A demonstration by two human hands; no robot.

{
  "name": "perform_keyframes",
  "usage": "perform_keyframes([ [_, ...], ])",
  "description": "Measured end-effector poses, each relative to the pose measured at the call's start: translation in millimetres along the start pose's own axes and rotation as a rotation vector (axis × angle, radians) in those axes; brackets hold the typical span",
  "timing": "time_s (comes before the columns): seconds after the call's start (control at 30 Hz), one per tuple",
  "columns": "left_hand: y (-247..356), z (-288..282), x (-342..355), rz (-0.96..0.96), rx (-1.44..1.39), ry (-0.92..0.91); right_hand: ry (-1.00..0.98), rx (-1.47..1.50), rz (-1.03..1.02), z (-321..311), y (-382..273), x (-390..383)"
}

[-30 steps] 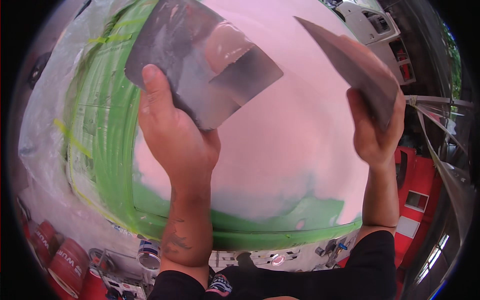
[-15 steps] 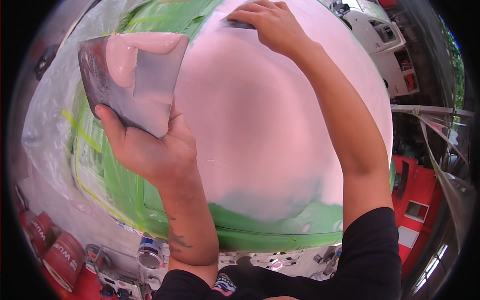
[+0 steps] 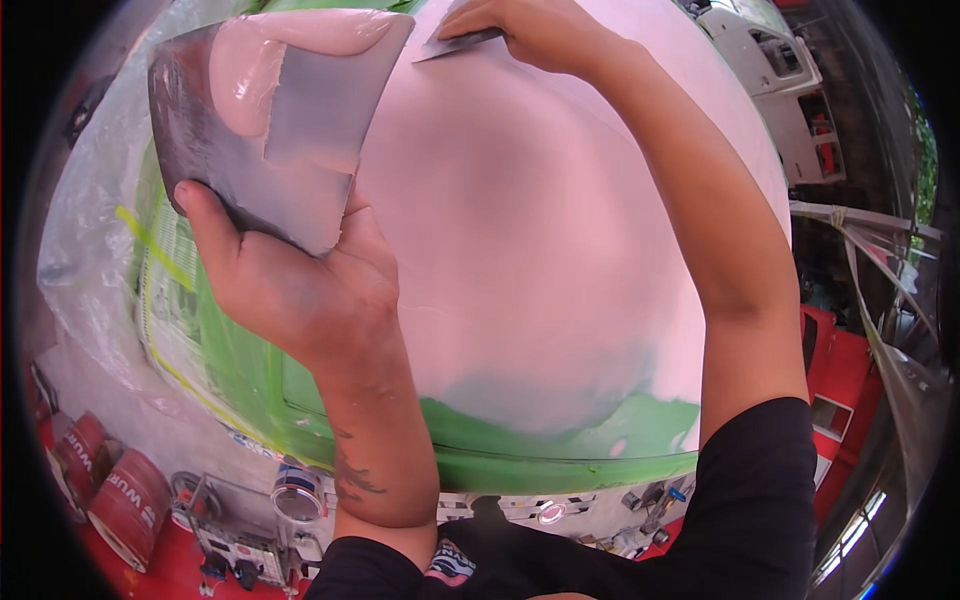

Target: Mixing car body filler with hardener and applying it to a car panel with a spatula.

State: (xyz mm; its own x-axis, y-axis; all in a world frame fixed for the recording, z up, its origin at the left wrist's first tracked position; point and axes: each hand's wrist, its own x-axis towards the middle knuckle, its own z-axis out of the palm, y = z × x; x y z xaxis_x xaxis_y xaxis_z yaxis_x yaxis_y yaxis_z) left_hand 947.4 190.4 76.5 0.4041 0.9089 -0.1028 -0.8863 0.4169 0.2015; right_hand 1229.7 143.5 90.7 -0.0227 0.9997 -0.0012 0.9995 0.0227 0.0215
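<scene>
A dark flat mixing plate [image 3: 310,200] is gripped from below by my left hand [image 3: 310,280], its thumb along the left edge. Glossy pink body filler [image 3: 240,85] lies in a thick bead along the plate's upper part and left of a scraped grey patch. At the top of the view my right hand [image 3: 560,35] pinches a thin dark spreader [image 3: 468,42]. Its blade lies against the large curved panel [image 3: 510,270], a green surface mostly coated in smooth pink filler. Bare green shows along the panel's near edge.
Clear plastic sheeting [image 3: 90,230] and yellow tape [image 3: 155,248] border the panel's left side. Red drums [image 3: 130,510] and a metal can [image 3: 298,490] stand at lower left. A white vehicle cab [image 3: 770,55] is at upper right, with red bodywork [image 3: 845,375] below it.
My right hand has moved slightly up and left with the spreader, and more of its blade now shows. My left hand and the plate sit higher in the view.
</scene>
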Motion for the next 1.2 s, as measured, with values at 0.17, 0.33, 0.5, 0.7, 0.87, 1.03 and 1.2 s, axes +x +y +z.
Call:
perform_keyframes([
  [0.17, -0.4, 0.2, -2.2, -0.023, -0.013, -0.041, -0.109, 0.009, -0.020, -20.9, 1.5, -55.7],
  [0.33, -2.3, 2.2, -4.6, -0.036, -0.001, -0.072, -0.179, -0.044, 0.108, -27.7, -0.8, -126.5],
  [0.5, -5.2, 2.5, -4.8, -0.034, 0.029, -0.117, -0.275, 0.009, 0.214, -42.7, 1.8, -200.3],
  [0.7, -8.1, 3.8, -4.3, -0.003, 0.089, -0.080, -0.329, 0.025, 0.331, -56.3, 1.0, -289.6],
  [0.87, -7.9, -1.0, 1.7, 0.069, 0.254, 0.092, -0.482, 0.023, 0.489, -78.9, -4.5, -342.8],
  [1.03, -1.2, -7.5, 1.7, -0.057, 0.070, -0.058, -0.516, -0.136, 0.540, -108.0, 32.1, -312.8],
  [1.2, -1.6, -2.3, -5.0, -0.041, 0.032, -0.060, -0.038, -0.051, 0.408, -52.2, 87.4, -153.8],
])
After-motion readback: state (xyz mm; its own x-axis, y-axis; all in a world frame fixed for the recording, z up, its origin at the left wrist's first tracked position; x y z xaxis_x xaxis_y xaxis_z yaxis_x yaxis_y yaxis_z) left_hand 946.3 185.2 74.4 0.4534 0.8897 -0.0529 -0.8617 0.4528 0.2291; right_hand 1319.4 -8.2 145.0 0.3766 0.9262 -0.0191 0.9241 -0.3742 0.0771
